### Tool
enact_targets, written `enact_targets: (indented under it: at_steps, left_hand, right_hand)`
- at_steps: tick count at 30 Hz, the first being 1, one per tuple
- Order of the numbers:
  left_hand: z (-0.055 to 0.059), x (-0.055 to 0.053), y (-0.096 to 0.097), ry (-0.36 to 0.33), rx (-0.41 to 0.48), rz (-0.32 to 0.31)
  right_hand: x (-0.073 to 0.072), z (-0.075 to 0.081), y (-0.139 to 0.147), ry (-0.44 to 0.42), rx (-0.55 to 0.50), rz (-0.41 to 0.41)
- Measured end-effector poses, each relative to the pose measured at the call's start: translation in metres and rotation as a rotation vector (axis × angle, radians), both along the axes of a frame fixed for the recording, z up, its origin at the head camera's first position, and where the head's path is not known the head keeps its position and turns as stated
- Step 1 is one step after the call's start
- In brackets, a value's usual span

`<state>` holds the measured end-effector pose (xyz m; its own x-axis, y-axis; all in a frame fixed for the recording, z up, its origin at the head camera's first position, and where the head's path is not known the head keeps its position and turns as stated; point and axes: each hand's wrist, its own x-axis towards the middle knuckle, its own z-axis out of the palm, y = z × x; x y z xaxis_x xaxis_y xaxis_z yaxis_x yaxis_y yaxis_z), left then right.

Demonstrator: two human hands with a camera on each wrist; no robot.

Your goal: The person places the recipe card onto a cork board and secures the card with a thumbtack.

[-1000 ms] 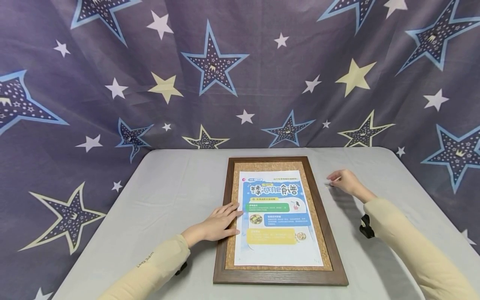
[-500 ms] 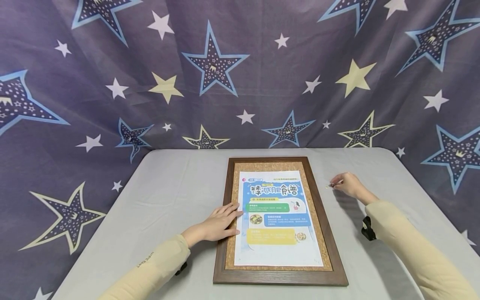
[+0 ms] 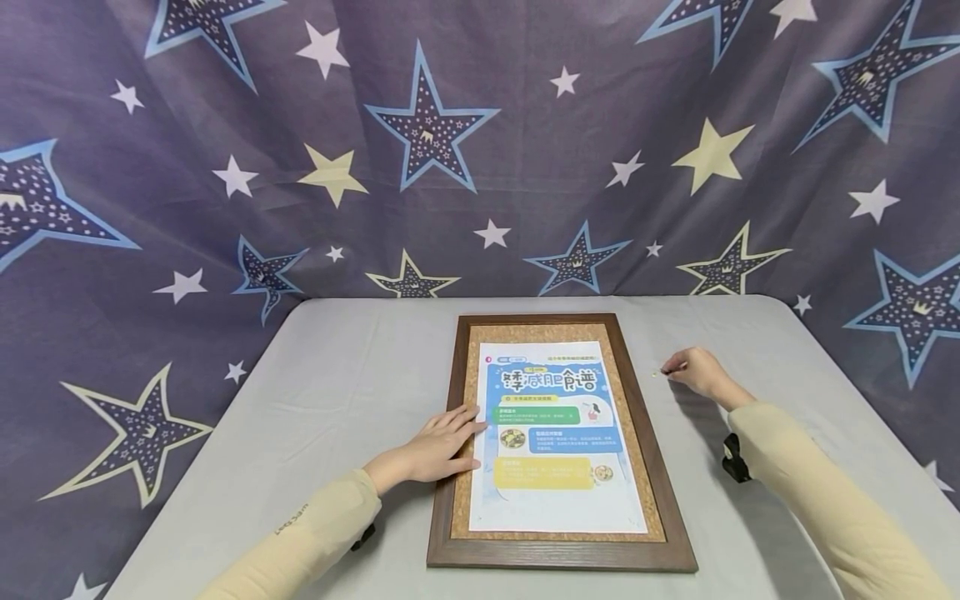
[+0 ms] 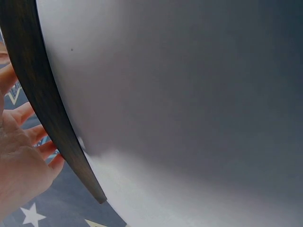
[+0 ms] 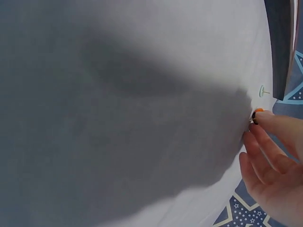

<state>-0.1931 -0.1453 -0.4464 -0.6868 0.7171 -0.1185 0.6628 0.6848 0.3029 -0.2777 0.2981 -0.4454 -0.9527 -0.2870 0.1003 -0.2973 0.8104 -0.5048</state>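
Observation:
A brown-framed cork board [image 3: 462,333] lies on the table with a printed poster [image 3: 558,512] on its cork. My left hand [image 3: 435,446] rests flat across the board's left edge, fingertips at the poster's left side; the left wrist view shows its fingers [image 4: 40,135] partly behind the frame. Right of the board, my right hand [image 3: 697,371] pinches a small thumbtack [image 5: 257,115] with an orange and black head between thumb and fingertips, close to the tabletop. A second, pale thumbtack [image 5: 262,91] lies just beside those fingertips, its pin showing.
Pale grey cloth covers the table [image 3: 337,375]. A dark curtain [image 3: 480,167] printed with stars hangs behind and at both sides. Black wrist straps [image 3: 735,458] show under the sleeves [image 3: 810,492].
My right hand has shifted slightly right and toward me, its fingertips closing together on the dark thumbtack. The left hand, board and poster have stayed put.

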Motion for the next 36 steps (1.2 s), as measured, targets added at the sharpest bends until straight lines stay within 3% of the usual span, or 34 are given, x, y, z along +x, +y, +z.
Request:
enact_targets:
  at_steps: [18, 36]
  left_hand:
    - [0.0010, 0.0005, 0.0014, -0.008, 0.003, 0.009]
    - [0.0003, 0.0000, 0.0010, -0.006, 0.000, 0.010]
  right_hand:
    - [0.0015, 0.0002, -0.0038, 0.025, 0.047, -0.029]
    - [0.0004, -0.0031, 0.0000, 0.068, 0.054, 0.002]
